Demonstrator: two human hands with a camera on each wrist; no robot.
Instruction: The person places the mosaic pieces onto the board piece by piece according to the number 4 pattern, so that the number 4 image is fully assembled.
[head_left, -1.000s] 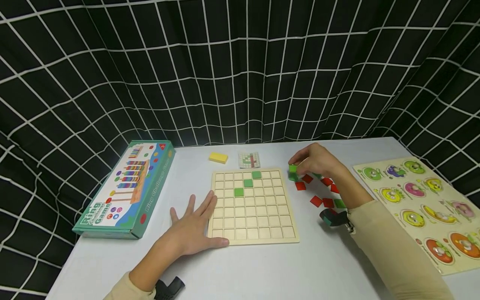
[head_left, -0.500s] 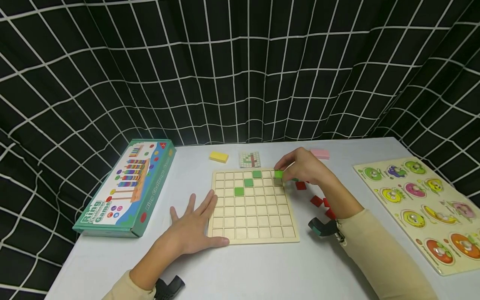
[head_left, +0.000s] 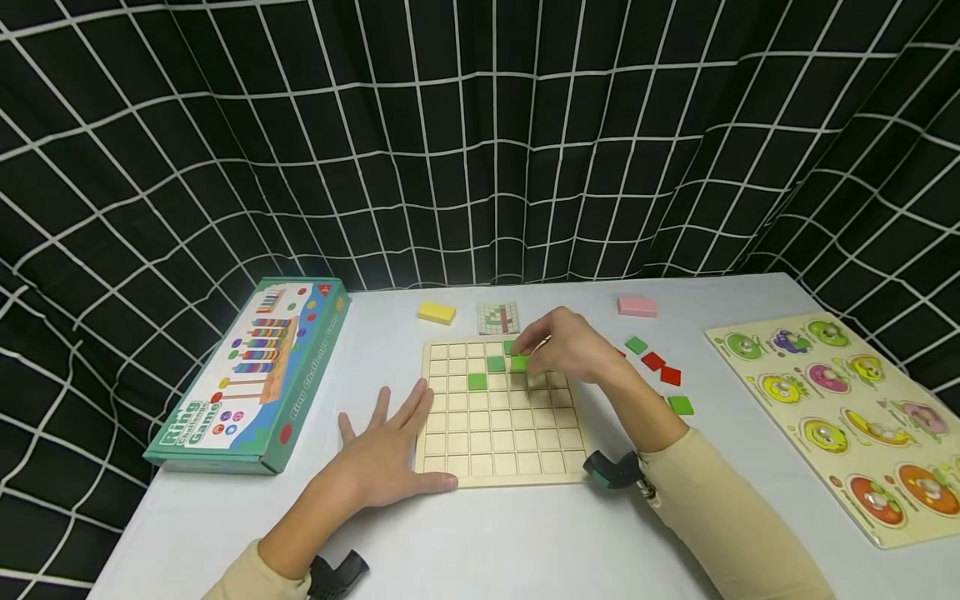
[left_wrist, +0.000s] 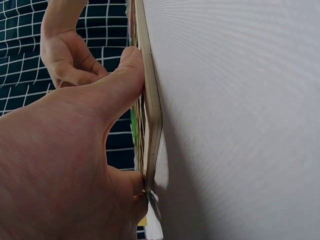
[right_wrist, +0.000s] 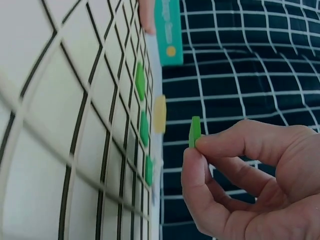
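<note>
Black curtain cloth with white grid lines [head_left: 480,175] walls in a white-topped table [head_left: 525,542]. Over a pale wooden gridded board [head_left: 502,442], clear of its surface, the right hand [head_left: 572,348] pinches a thin green square tile [head_left: 519,364] by one edge; so slight a hold could let it slip or land askew. The left hand [head_left: 382,465] lies spread at the board's left edge; a push there might jostle the three green square tiles [head_left: 477,382] on it.

The left fingers [head_left: 381,407] lie spread; the right fingers [right_wrist: 230,141] pinch.
</note>
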